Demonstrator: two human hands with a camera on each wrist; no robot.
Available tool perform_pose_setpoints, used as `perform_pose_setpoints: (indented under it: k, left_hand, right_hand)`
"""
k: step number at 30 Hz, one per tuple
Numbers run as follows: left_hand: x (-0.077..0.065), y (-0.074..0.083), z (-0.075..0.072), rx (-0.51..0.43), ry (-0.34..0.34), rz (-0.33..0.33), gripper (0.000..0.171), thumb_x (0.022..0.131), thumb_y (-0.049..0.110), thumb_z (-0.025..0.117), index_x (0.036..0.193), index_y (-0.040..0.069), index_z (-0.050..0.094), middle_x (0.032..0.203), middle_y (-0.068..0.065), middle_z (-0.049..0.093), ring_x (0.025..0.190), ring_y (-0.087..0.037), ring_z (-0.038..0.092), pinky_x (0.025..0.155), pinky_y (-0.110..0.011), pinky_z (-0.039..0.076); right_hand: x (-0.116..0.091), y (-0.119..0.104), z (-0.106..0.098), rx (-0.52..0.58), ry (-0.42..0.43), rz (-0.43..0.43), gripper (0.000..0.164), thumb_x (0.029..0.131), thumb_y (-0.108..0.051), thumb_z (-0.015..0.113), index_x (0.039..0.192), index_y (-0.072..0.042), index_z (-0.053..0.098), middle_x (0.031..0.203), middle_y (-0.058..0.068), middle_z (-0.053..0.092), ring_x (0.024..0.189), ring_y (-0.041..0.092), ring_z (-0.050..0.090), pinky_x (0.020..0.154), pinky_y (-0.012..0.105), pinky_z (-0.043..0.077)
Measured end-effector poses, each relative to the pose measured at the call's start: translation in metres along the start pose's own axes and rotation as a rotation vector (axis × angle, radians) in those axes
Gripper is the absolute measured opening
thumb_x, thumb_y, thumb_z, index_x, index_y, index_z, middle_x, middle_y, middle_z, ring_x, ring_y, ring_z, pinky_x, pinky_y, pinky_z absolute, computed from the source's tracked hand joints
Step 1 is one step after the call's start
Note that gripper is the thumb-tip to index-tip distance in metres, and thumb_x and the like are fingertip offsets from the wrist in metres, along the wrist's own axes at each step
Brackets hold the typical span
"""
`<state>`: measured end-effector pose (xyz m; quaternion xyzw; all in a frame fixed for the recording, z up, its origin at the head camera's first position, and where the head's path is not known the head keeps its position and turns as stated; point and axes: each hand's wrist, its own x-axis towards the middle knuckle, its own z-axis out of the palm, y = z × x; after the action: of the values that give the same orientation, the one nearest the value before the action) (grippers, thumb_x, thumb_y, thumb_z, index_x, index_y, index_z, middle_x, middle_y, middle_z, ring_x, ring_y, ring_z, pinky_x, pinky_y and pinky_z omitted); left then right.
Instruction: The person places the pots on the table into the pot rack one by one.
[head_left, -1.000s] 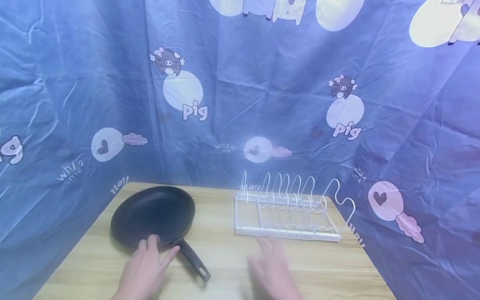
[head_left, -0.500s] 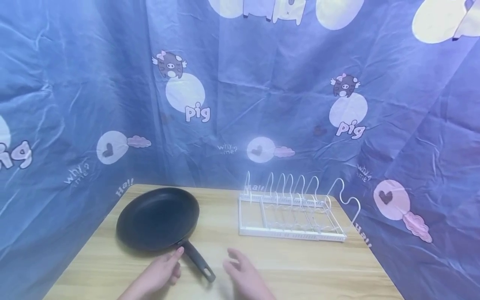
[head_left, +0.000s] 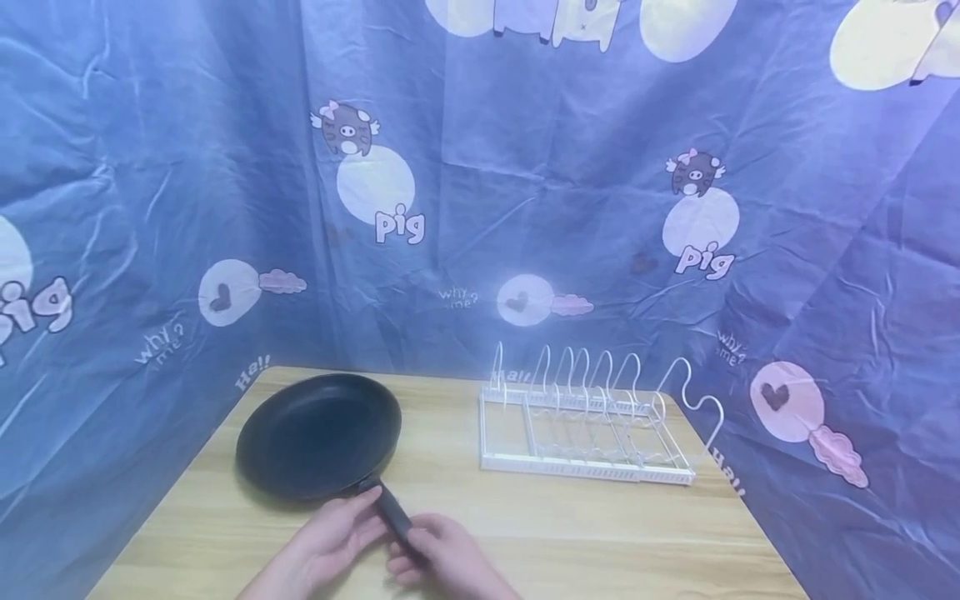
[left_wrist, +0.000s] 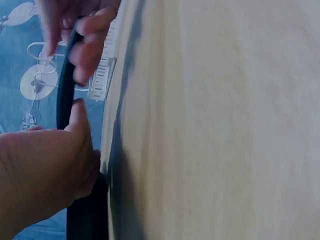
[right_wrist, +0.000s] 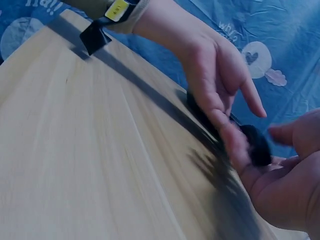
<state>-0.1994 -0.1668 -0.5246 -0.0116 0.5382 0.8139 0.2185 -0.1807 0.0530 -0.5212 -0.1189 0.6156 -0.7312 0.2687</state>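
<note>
A black frying pan (head_left: 321, 433) is at the left of the wooden table, its handle (head_left: 393, 512) pointing toward the front right. My left hand (head_left: 335, 537) is at the handle's root, thumb beside it. In the right wrist view its fingers reach straight under the handle while the thumb stands away. My right hand (head_left: 450, 552) holds the handle's far end, thumb above and fingers curled beneath. The left wrist view shows the right fingers (left_wrist: 86, 56), blurred, around that end. The pan's underside is hidden.
A white wire rack (head_left: 585, 433) with several upright loops stands at the back right of the wooden table (head_left: 600, 533). Blue patterned cloth (head_left: 480, 208) hangs behind the table and along both sides.
My left hand has moved from the pan's near rim to the handle's root. My right hand has come left from in front of the rack to the handle's end. The pan stays in place.
</note>
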Motion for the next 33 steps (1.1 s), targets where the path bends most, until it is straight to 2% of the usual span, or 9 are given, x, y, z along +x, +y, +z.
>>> perform_pose_setpoints:
  k: [2,6,13,15,17,20,22,27,33]
  left_hand:
    - [0.002,-0.002,-0.002,-0.074,0.001,0.003,0.075,0.104,0.026,0.055,0.151,-0.015,0.013,0.141,-0.022,0.058,0.126,-0.023,0.064,0.111,-0.035,0.051]
    - [0.005,-0.004,-0.005,-0.117,-0.005,0.015,0.077,0.103,0.020,0.057,0.151,-0.015,0.008,0.137,-0.014,0.061,0.123,-0.016,0.065,0.112,-0.033,0.050]
    - [0.005,0.002,-0.006,-0.222,-0.050,0.015,0.073,0.105,0.017,0.050,0.151,-0.006,-0.002,0.132,-0.006,0.055,0.124,-0.012,0.060,0.111,-0.026,0.050]
    - [0.004,0.004,-0.005,-0.264,-0.065,0.018,0.068,0.105,0.016,0.050,0.151,-0.004,0.003,0.131,-0.005,0.055,0.124,-0.012,0.061,0.112,-0.025,0.049]
    - [0.002,0.007,-0.004,-0.302,-0.085,0.018,0.055,0.105,0.014,0.049,0.146,-0.001,0.017,0.129,-0.004,0.056,0.123,-0.012,0.061,0.114,-0.025,0.047]
    - [0.000,0.010,-0.003,-0.354,-0.132,0.012,0.028,0.105,0.010,0.046,0.132,0.004,0.040,0.123,-0.001,0.060,0.118,-0.011,0.063,0.115,-0.025,0.046]
    - [-0.002,0.011,-0.004,-0.394,-0.172,0.002,0.018,0.106,0.008,0.043,0.123,0.007,0.048,0.120,0.000,0.062,0.115,-0.010,0.063,0.115,-0.025,0.046]
    - [-0.006,0.013,-0.003,-0.446,-0.239,-0.015,0.020,0.107,0.006,0.038,0.120,0.009,0.052,0.118,0.001,0.063,0.115,-0.011,0.063,0.116,-0.026,0.045]
    - [-0.011,0.014,0.000,-0.415,-0.252,-0.001,0.022,0.107,0.005,0.038,0.122,0.008,0.053,0.120,0.001,0.062,0.116,-0.011,0.063,0.117,-0.027,0.044]
  right_hand:
    - [0.004,0.004,0.002,0.031,-0.055,-0.001,0.036,0.103,-0.012,0.051,0.128,0.013,0.054,0.103,0.014,0.072,0.086,0.017,0.075,0.079,0.029,0.065]
    - [0.009,0.006,0.005,0.075,-0.128,0.002,0.038,0.101,-0.009,0.052,0.130,0.016,0.053,0.096,0.007,0.073,0.081,0.011,0.073,0.077,0.024,0.064]
    - [0.003,-0.001,0.013,0.114,-0.139,-0.027,0.039,0.100,-0.007,0.054,0.131,0.016,0.052,0.091,0.002,0.071,0.078,0.007,0.071,0.074,0.019,0.063]
    - [0.000,-0.004,0.015,0.134,-0.156,-0.035,0.041,0.100,-0.007,0.054,0.133,0.016,0.050,0.091,0.001,0.070,0.079,0.007,0.071,0.074,0.019,0.062]
    - [-0.001,-0.006,0.016,0.148,-0.176,-0.048,0.043,0.100,-0.007,0.053,0.134,0.018,0.048,0.092,0.000,0.070,0.079,0.006,0.070,0.075,0.018,0.062]
    - [-0.003,-0.009,0.017,0.150,-0.201,-0.072,0.044,0.100,-0.007,0.053,0.135,0.018,0.046,0.092,-0.001,0.070,0.080,0.006,0.071,0.076,0.018,0.062]
    - [-0.004,-0.011,0.017,0.152,-0.215,-0.075,0.044,0.100,-0.007,0.053,0.136,0.018,0.046,0.092,-0.001,0.071,0.081,0.006,0.071,0.076,0.018,0.062]
    - [-0.007,-0.012,0.015,0.149,-0.244,-0.073,0.046,0.100,-0.007,0.054,0.139,0.015,0.045,0.093,-0.001,0.072,0.082,0.005,0.072,0.078,0.017,0.062]
    - [-0.012,-0.011,0.011,0.141,-0.309,-0.077,0.047,0.101,-0.009,0.054,0.142,0.012,0.044,0.098,-0.002,0.072,0.086,0.004,0.072,0.081,0.018,0.061]
